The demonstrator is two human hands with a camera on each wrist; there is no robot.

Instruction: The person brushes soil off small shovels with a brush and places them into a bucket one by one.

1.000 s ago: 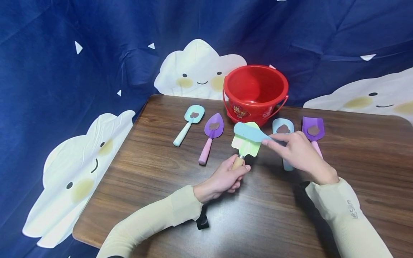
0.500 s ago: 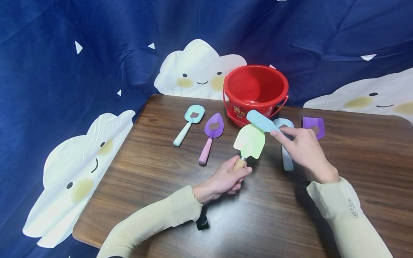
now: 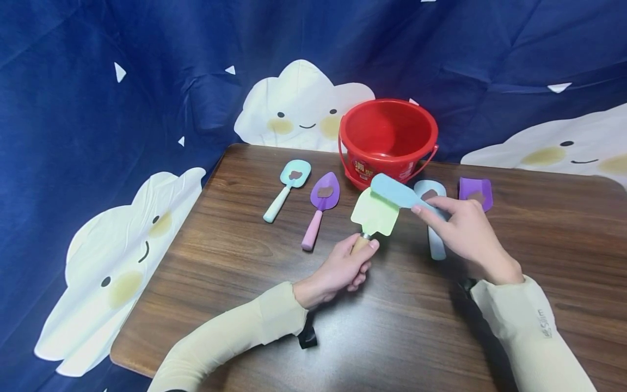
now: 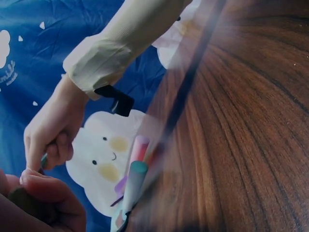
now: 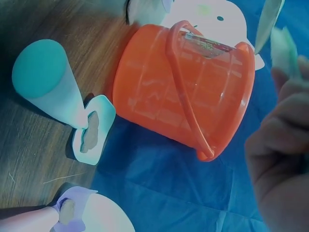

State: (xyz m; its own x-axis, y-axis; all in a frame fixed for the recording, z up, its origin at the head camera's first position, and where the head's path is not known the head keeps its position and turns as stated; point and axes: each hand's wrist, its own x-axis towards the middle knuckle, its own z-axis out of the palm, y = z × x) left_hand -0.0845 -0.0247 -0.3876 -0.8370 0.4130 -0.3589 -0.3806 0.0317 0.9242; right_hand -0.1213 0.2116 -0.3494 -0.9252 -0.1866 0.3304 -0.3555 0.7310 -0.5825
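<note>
My left hand (image 3: 339, 269) grips the wooden handle of a green shovel (image 3: 376, 215), held above the table with its blade up. My right hand (image 3: 467, 234) pinches a light blue scraper-like tool (image 3: 392, 191), whose flat end lies over the upper right part of the green blade. Just behind both tools stands a red bucket (image 3: 379, 163). In the right wrist view the bucket (image 5: 164, 87) looks orange, with my right hand (image 5: 285, 150) at the right edge. The left wrist view shows my left fingers (image 4: 53, 195) curled at the lower left; what they hold is mostly hidden.
On the brown table (image 3: 235, 261) lie a mint shovel (image 3: 276, 204) and a purple shovel with pink handle (image 3: 312, 228) at left. A pale blue shovel (image 3: 436, 245) and another purple one (image 3: 482, 188) lie at right. Brown patches mark their blades. Blue cloth (image 3: 161, 43) hangs behind.
The blue tool moved up and right off the middle of the green blade, then slightly back down and left over it. The green shovel tilted slightly in my left hand.
</note>
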